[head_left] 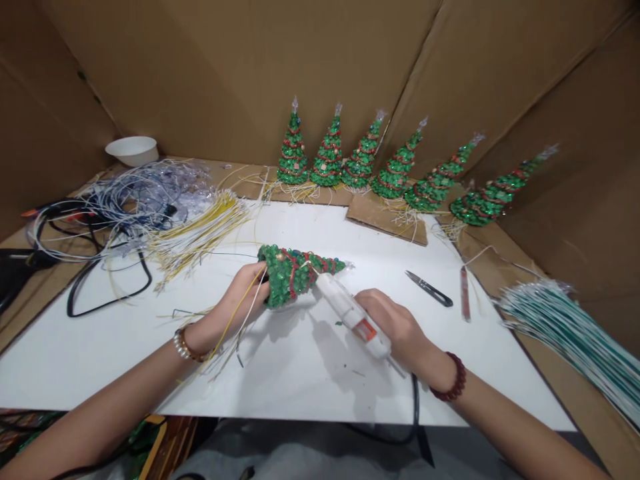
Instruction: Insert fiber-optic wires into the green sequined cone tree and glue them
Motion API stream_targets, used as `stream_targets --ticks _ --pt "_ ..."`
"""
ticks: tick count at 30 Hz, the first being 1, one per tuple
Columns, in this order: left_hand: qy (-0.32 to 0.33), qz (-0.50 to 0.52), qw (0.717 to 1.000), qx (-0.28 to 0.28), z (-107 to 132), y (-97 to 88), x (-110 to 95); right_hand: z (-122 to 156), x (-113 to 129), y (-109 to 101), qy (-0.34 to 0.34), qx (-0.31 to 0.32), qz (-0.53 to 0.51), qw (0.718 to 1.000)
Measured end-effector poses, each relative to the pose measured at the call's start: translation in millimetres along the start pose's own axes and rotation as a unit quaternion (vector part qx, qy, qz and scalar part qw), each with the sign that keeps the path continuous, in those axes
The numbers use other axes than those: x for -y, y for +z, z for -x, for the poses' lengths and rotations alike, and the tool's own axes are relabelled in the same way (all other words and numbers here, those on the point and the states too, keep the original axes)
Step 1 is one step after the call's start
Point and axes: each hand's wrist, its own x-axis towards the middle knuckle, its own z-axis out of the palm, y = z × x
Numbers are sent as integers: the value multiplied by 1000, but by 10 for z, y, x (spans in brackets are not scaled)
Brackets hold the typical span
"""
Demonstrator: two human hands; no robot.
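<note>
Head view, nearest things first: the left hand is closed around the wide end of a beaded tree, which it holds on its side just above the white board. Gripped there, the tree's flank seems left free to work on. Loose wires, yellow and white, trail from its base past the wrist. The right hand is curled shut on a glue gun, with the nose brought up to the tree's side, though from here I can't tell whether they touch. The gun's cord drops over the near edge of the desk, which probably gives the gun some slack.

Just right of the gun lie snips and a thin red strip, both within easy reach. A sheaf of green-and-white wires fans out at the right edge. Left of centre sit a yellow wire bundle and a blue-white tangle, with a black cord looped nearby.

Along the far edge, six more trees stand in a row, set upright on their bases — spaced apart, seemingly to keep the beads from snagging. A white bowl sits at the far left corner, and cardboard walls box in the desk.
</note>
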Motion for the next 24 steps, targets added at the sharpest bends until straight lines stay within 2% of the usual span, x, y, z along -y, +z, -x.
stream_targets --ticks 9,14,24 --pt "13 -10 1000 -7 5 7 -16 -1 -19 26 -19 -7 33 999" --pt "-3 -22 1000 -5 11 22 -37 -8 -23 32 -32 -20 33 999" --pt "-12 -20 1000 -12 9 26 0 -6 -19 37 -7 -2 22 1000"
